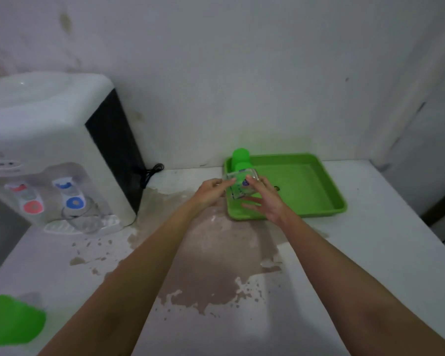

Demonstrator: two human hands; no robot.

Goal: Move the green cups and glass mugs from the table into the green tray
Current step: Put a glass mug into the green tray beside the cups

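A clear glass mug (240, 185) with a blue print hangs tilted over the near left corner of the green tray (319, 191). My left hand (211, 190) grips it from the left and my right hand (263, 199) holds it from the right with fingers spread. Two green cups (240, 158) stand upside down in the tray's far left corner, partly behind the mug. Another green cup (10, 321) sits blurred at the table's near left edge. A glass mug (84, 219) stands under the dispenser's taps.
A white water dispenser (49, 150) with red and blue taps fills the left of the table; its black cable (152, 170) lies by the wall. The white tabletop (370, 253) is worn brown in the middle. Walls close the back and right.
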